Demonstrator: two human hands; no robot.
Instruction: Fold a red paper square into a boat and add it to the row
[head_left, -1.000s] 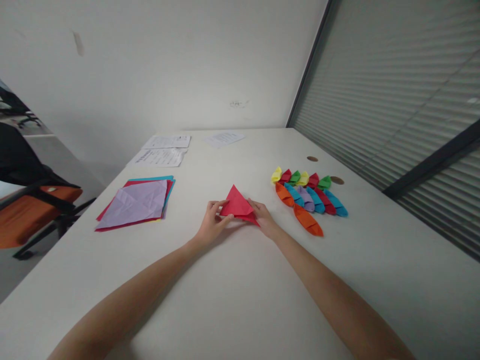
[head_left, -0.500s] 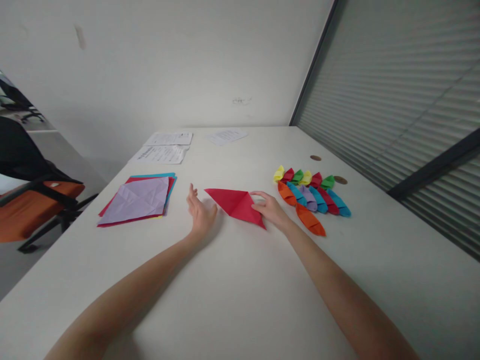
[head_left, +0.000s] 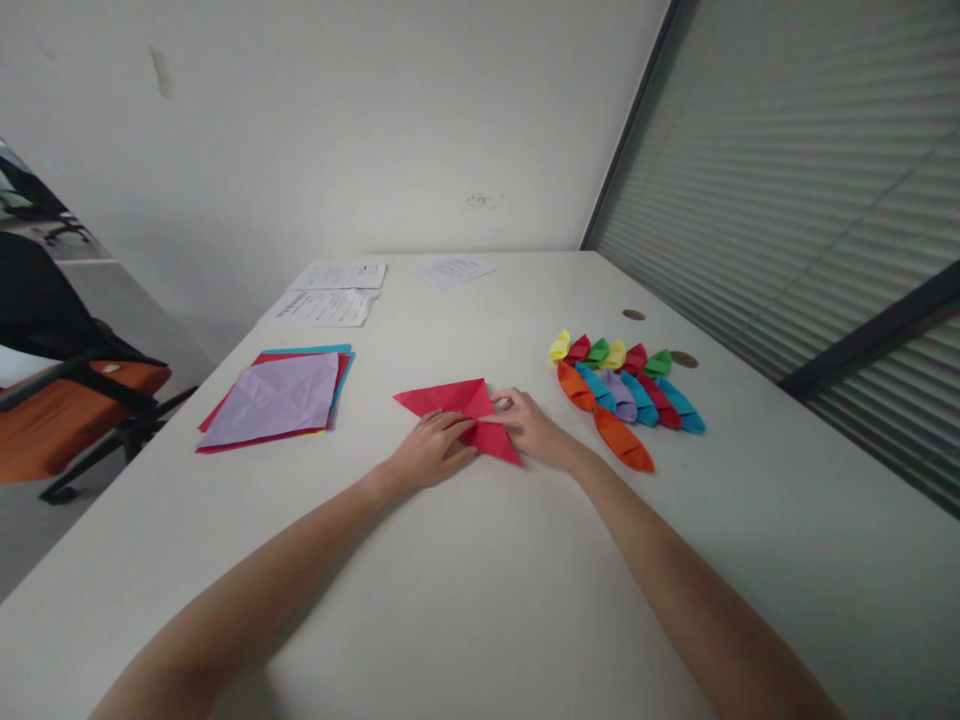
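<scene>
A folded sheet of red origami paper lies on the table in front of me, with pointed corners at its far left and near right. My left hand rests over its near left part, fingers bent on the paper and thumb at the near edge. My right hand pinches the paper's right side, its fingertips close to those of my left hand. Between the hands the middle folds are partly hidden by the fingers.
On the left lies a stack of coloured paper squares, lilac on top. Folded paper pieces in several colours stand in rows on the right. Printed sheets lie farther back. A wall and a blind-covered window bound the table.
My left hand has moved right, from beside the red paper onto it, and its fingers have closed in. The paper has turned and shifted slightly left; my right hand's fingers have drawn together.
</scene>
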